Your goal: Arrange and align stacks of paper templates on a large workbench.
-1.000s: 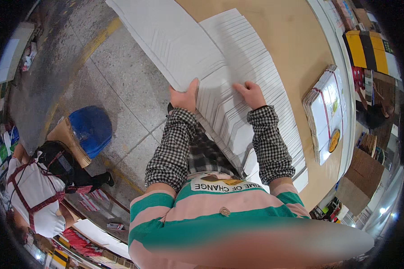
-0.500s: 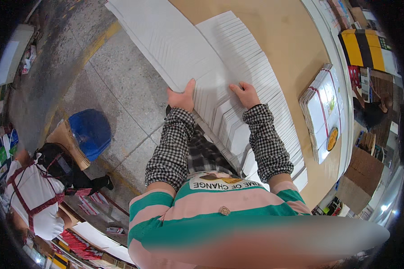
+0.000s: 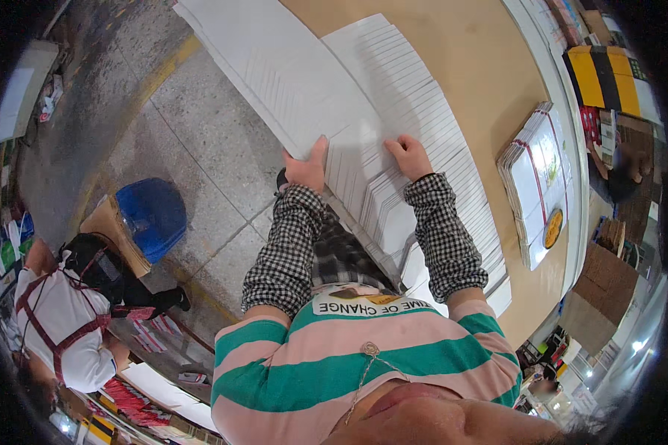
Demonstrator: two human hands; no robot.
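Pinched between your left hand's [image 3: 304,169] thumb and fingers is the near edge of the white cardboard blanks [image 3: 267,67], thumb on top and fingers partly hidden beneath. Your right hand [image 3: 412,158] touches the fanned white blanks [image 3: 423,96] with its fingers curled; you cannot tell from this view whether it pinches any sheet. Both layers lie in front of you along the left side of the tan tabletop [image 3: 475,52], the left-hand layer overlapping the fan, whose edges show as close, stepped lines.

To your right, well apart from the fan, a bundle of flat printed cardboard [image 3: 534,185] rests on the table, white with red lines and an orange disc. Beyond the table edge is a brown cardboard carton [image 3: 601,289], its inside hidden from you. On the floor to your left, a blue plastic shell [image 3: 152,215], perhaps a seat or a tub, has brown cardboard [image 3: 115,230] just beside it, near a person in a white shirt [image 3: 74,326].
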